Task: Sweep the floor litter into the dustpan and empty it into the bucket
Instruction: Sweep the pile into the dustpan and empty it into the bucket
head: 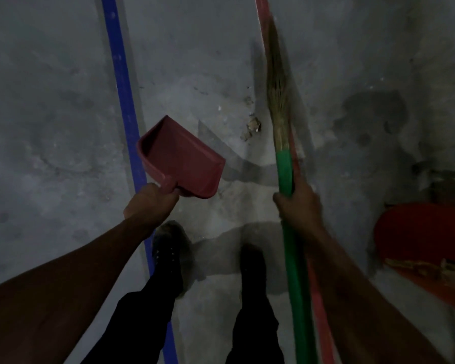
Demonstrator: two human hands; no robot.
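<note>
My left hand [149, 203] grips the short handle of a red dustpan [180, 158], held above the grey floor with its open mouth turned up and to the right; its inside looks bare. A green-handled broom [285, 169] stands nearly upright, gripped by my right hand [298, 206], and its straw bristles [277, 95] point away from me. A small heap of pale litter [251, 127] lies on the floor between the dustpan and the bristles. The red bucket [426, 240] sits at the right edge, partly cut off, with scraps visible along its lower side.
A blue line [121, 82] runs along the concrete floor left of the dustpan and a red line [263, 27] runs behind the broom. My two dark shoes [168, 253] stand just below my hands. Dark stains [373, 111] mark the floor to the right.
</note>
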